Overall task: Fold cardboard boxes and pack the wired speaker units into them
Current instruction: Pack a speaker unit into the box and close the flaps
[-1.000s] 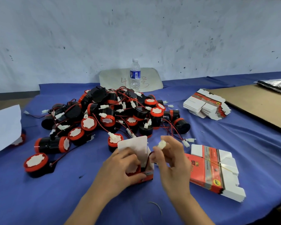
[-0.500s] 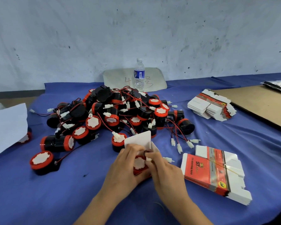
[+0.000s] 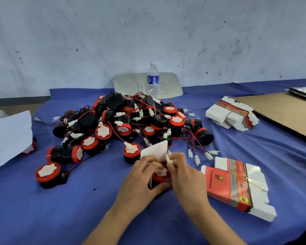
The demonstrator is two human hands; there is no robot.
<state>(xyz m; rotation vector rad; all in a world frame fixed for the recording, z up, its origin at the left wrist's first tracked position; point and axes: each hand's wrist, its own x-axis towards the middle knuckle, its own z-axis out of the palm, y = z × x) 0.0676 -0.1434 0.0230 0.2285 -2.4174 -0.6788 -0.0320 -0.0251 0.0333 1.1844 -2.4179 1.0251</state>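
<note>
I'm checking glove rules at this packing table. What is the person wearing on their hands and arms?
Nothing visible: the left hand and right hand are ungloved, no rings showing; both forearms are bare to the frame edge, without sleeves, watch or wristband.

a box (image 3: 155,152) stands on the tabletop (image 3: 78,209) between the left hand (image 3: 141,179) and the right hand (image 3: 185,175), with a speaker (image 3: 160,175) in it. from the box, the speaker pile (image 3: 131,121) lies at 12 o'clock, with a bottle (image 3: 153,80) behind the pile. a stack of flat boxes (image 3: 233,186) lies at 3 o'clock, a second stack (image 3: 231,114) at 2 o'clock and a paper sheet (image 3: 9,137) at 9 o'clock.
</note>
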